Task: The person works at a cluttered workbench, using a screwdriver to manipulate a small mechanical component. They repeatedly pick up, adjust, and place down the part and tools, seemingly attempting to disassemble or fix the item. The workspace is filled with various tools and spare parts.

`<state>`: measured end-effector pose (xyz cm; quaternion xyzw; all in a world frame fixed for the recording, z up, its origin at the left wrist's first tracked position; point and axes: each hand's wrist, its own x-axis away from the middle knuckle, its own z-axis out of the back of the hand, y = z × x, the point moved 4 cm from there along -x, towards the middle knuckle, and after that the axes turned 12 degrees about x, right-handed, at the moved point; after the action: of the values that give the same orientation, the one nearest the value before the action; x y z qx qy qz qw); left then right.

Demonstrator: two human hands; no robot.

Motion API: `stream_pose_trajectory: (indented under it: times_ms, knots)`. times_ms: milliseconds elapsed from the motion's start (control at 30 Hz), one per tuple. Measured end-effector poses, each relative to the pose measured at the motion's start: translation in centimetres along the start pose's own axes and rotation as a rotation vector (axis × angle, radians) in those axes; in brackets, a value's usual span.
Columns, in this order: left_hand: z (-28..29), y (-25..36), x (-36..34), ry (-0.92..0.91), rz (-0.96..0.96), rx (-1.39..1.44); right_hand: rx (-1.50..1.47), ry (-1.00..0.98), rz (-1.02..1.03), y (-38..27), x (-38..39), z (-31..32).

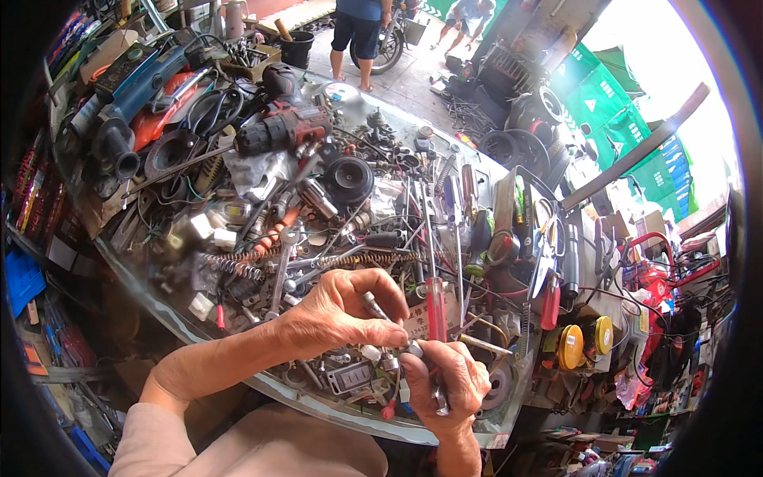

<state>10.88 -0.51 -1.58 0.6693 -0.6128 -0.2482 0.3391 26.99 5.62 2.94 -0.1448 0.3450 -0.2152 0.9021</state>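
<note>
My left hand is closed, thumb and fingertips pinching a slim metal bolt-like part. Its upper end pokes out above the thumb. At the lower end, a small bright metal piece sits between my two hands; whether it belongs to the same part I cannot tell. My right hand closes on that piece with thumb and forefinger. A shiny metal piece also shows under its curled fingers, mostly hidden. Just beyond the right hand stands a red clear-handled screwdriver.
Springs, a combination wrench, a black round horn-like part and a cordless drill crowd the glass-topped counter. An angle grinder lies far left. Yellow-lidded tins sit at right. Two people are beyond.
</note>
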Motion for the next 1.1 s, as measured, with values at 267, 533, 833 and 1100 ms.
stream_pose_trajectory:
  times_ms: [267,533,833,1100]
  knots:
    - [-0.1,-1.9,0.0,-0.038,0.043,0.356,-0.041,-0.003,-0.022,0.2,0.1,-0.3]
    - [0.3,-2.1,-0.5,-0.094,-0.111,0.008,-0.068,-0.02,-0.009,0.0,0.3,-0.7]
    - [-0.8,-1.7,-0.1,-0.075,0.113,-0.07,-0.056,-0.105,-0.083,0.5,0.6,-0.8]
    - [-2.1,-1.9,-0.3,-0.336,-0.213,-0.55,-0.093,-0.006,-0.279,1.8,0.2,0.7]
